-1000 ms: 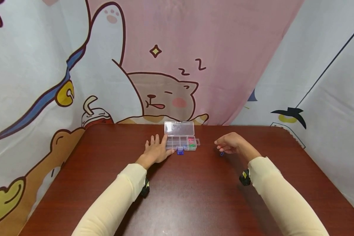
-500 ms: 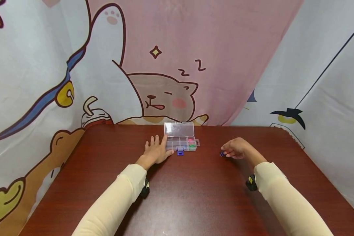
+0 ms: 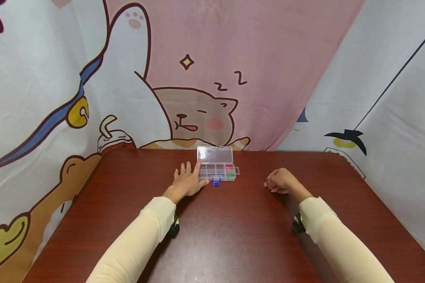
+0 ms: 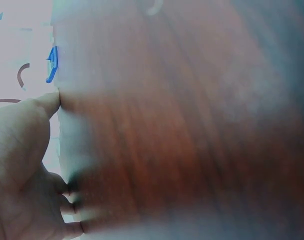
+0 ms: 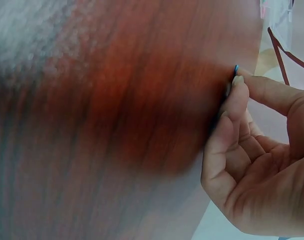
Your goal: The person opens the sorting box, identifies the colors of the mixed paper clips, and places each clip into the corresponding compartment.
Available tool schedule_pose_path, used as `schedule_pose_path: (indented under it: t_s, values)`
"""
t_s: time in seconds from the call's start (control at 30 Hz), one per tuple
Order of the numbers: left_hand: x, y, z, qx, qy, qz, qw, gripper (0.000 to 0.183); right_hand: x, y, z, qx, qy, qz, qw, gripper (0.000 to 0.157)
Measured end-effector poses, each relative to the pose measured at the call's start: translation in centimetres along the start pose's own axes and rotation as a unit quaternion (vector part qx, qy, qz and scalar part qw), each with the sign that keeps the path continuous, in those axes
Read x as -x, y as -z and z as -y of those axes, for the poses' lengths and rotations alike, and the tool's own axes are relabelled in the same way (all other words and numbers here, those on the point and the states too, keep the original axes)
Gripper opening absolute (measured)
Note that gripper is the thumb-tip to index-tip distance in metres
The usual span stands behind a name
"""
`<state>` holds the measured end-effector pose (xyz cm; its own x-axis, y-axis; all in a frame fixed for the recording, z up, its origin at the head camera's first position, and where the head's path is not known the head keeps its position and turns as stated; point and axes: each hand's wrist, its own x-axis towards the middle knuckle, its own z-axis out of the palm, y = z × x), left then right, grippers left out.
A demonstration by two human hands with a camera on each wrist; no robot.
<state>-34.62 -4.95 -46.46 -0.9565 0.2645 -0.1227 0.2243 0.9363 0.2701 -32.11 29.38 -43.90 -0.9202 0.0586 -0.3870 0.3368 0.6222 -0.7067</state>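
Observation:
On the table stands a clear compartment box (image 3: 209, 171), its lid (image 3: 215, 155) raised at the back and its blue latch (image 3: 216, 183) hanging at the front. Pink pieces (image 3: 229, 168) and green pieces (image 3: 230, 175) lie in its right-hand compartments. My left hand (image 3: 185, 182) rests at the box's left end, fingers spread; in the left wrist view the thumb (image 4: 51, 102) lies near the latch. Right of the box, my right hand (image 3: 280, 181) pinches a small blue paper clip (image 5: 236, 69) between thumb and forefinger, close to the tabletop. Most of the clip is hidden by the fingers.
A clear hanging tab (image 3: 237, 170) sticks out from the box's right side. The brown wooden table (image 3: 226, 232) reaches back to a cartoon-printed cloth (image 3: 269, 78). Wrist cameras are strapped under both sleeves.
My right hand first shifts right and down beside the blue paper clip, then back slightly left, with its fingers now closed round the clip. The left hand and box stay put.

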Motion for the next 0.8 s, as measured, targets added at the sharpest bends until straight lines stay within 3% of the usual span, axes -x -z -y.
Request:
schedule_pose_path:
  t_s: [0.37, 0.8]
  values:
    - [0.27, 0.16, -0.04, 0.002, -0.005, -0.005, 1.0000, 0.084, -0.15, -0.23, 0.09, 0.027, -0.021, -0.021, 0.999, 0.018]
    - [0.15, -0.02, 0.02, 0.001, -0.004, -0.006, 1.0000, 0.083, -0.67, -0.25, 0.07, 0.070, -0.014, -0.051, 0.996, 0.024]
